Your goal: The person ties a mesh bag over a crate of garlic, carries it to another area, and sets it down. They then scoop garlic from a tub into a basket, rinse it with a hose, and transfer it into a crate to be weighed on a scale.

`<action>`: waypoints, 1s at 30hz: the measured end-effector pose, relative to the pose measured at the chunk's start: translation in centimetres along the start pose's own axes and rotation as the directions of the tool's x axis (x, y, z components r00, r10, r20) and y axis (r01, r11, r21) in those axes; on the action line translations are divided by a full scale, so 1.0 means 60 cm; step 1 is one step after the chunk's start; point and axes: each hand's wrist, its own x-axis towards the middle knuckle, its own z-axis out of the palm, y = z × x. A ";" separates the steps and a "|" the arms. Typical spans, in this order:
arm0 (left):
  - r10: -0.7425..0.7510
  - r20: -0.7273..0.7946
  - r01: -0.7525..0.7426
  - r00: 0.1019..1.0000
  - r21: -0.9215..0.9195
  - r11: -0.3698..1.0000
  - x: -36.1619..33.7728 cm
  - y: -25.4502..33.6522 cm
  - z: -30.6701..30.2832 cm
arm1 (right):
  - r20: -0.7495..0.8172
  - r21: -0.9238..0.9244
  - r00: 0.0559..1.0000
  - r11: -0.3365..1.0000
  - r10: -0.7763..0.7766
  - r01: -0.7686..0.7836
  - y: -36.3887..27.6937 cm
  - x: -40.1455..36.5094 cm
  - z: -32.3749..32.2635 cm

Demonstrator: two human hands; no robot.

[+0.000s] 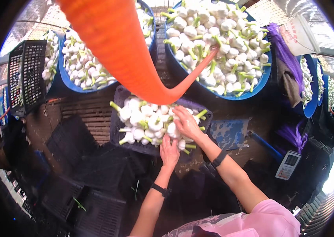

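Observation:
A dark crate (116,133) heaped with white garlic bulbs (137,118) with short green stems lies in front of me. My left hand (169,151) rests at the crate's near edge, fingertips against the bulbs; its grip is unclear. Over the right part of the heap, my right hand (187,123) lies palm down with its fingers spread on the garlic. An orange ribbed hose (115,43) hangs above the crate and ends in a thin red tip over a large blue tub (254,93) full of garlic.
Another blue garlic tub (69,81) stands at the left, beside an upright black crate (33,75). Black crates (99,213) lie at lower left. At right are a purple net bag (287,55), a white scale display (288,165) and more garlic tubs.

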 end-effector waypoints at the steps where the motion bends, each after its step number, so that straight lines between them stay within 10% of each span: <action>1: 0.017 -0.018 -0.017 1.000 -0.007 1.000 0.008 0.005 -0.004 | 0.012 -0.049 1.000 0.999 -0.003 0.004 -0.017 0.008 -0.019; 7: 0.061 -0.028 -0.063 0.998 -0.067 0.996 -0.008 0.004 -0.031 | -0.088 0.007 0.993 0.997 0.078 -0.078 -0.073 0.038 -0.166; 13: 0.069 0.083 -0.052 0.994 -0.198 0.979 -0.016 -0.009 -0.093 | -0.376 -0.276 0.887 0.946 -0.267 0.168 -0.146 0.151 -0.455; 18: 0.009 -0.013 -0.010 1.000 -0.091 0.996 0.019 -0.024 -0.103 | -0.500 -0.497 0.787 0.864 -0.360 0.080 -0.354 0.226 -0.670; 26: -0.168 -0.010 0.167 0.986 -0.063 0.984 0.069 -0.053 -0.124 | -0.392 -0.780 0.395 0.528 -0.831 0.337 -0.619 0.365 -0.865; 30: -0.319 0.259 0.351 0.912 -0.087 0.932 0.090 -0.056 -0.157 | -0.249 -0.816 0.410 0.418 -0.877 0.399 -0.706 0.480 -0.901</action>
